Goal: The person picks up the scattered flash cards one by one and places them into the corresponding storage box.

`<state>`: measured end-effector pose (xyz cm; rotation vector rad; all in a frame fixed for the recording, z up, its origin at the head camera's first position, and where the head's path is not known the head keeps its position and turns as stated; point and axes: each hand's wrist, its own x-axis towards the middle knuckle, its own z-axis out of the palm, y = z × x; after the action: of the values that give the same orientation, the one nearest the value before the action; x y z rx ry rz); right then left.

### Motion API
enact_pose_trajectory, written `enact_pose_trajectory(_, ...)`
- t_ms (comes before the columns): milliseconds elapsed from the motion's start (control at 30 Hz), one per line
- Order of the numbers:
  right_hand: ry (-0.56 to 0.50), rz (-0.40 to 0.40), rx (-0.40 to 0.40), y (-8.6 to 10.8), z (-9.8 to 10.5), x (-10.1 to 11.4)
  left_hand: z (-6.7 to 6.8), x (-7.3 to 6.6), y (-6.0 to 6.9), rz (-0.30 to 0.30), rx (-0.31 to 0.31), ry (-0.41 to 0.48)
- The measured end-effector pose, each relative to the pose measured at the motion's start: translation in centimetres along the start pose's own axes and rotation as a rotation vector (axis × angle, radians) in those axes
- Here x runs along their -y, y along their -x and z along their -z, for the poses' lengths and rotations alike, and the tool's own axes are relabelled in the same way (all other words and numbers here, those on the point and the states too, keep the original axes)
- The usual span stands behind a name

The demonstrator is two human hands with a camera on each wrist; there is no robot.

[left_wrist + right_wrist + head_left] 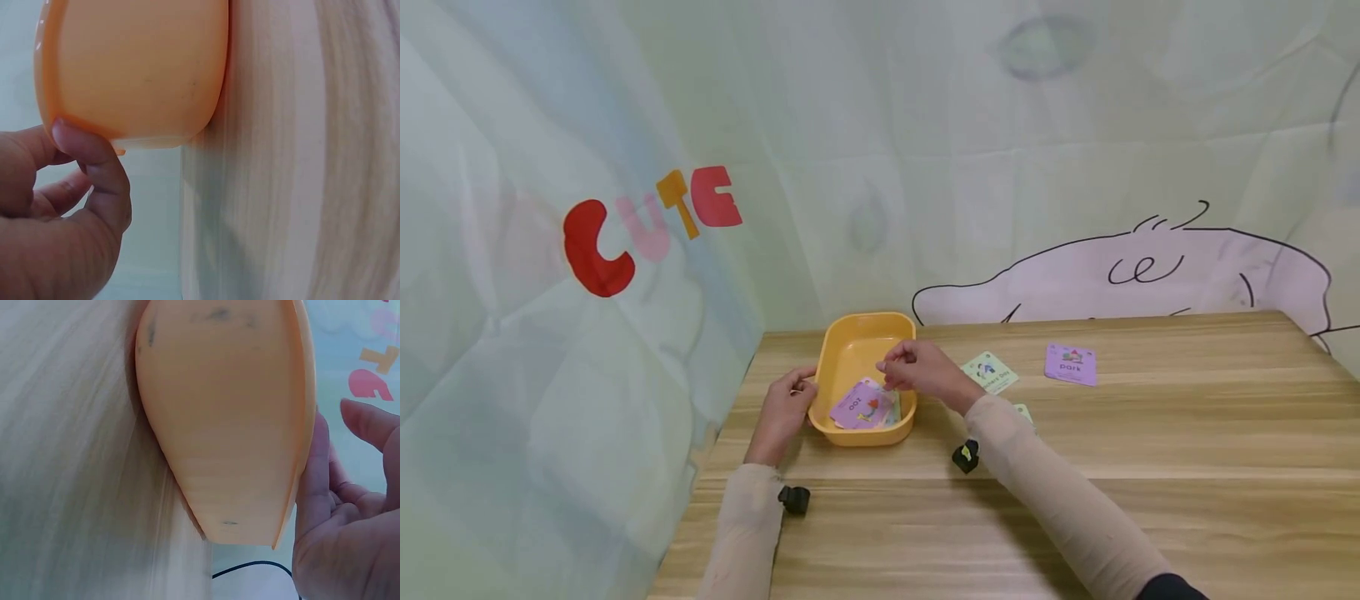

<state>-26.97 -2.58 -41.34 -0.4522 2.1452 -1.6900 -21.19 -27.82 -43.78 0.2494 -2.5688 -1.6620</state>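
Note:
A yellow plastic tray [850, 333] stands near the table's back left. In its near end lie several cards, with a purple "zoo" card [853, 408] on top and a greenish card partly under it. My left hand [782, 412] grips the tray's left rim; the left wrist view shows its thumb [87, 144] against the tray's outer wall. Over the tray's right rim reaches my right hand [928, 373], its fingers above the cards. In the right wrist view, thumb and forefinger are apart and no card shows between them.
Right of the tray lie a green card [992, 373] and a purple "park" card [1071, 364]. Another green card [1025, 413] is mostly hidden by my right forearm. A printed cloth backdrop [850, 167] borders the wooden table [1187, 433] behind and at left.

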Motion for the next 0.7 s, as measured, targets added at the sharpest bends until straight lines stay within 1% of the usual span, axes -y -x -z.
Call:
enact_pose_trajectory(167, -0.057, 0.013, -0.013, 0.3, 0.2, -0.1, -0.1, 0.1, 0.0, -0.003, 0.002, 0.001)
enact_pose_trajectory(267, -0.072, 0.025, -0.019, 0.5, 0.5, -0.3, -0.1, 0.1, 0.0, -0.001, 0.002, 0.002)
enact_pose_trajectory(433, -0.056, 0.054, -0.017, 1.1, 1.4, -0.5, 0.0, 0.0, -0.1, 0.003, 0.003, -0.001)
enact_pose_trajectory(600, -0.068, 0.071, 0.006, 2.1, 2.5, -0.7, 0.1, 0.0, 0.0, 0.011, 0.003, 0.005)
enact_pose_trajectory(700, -0.052, 0.085, 0.013, 2.6, 3.3, -0.9, 0.2, 0.0, 0.0, 0.018, 0.006, 0.008)
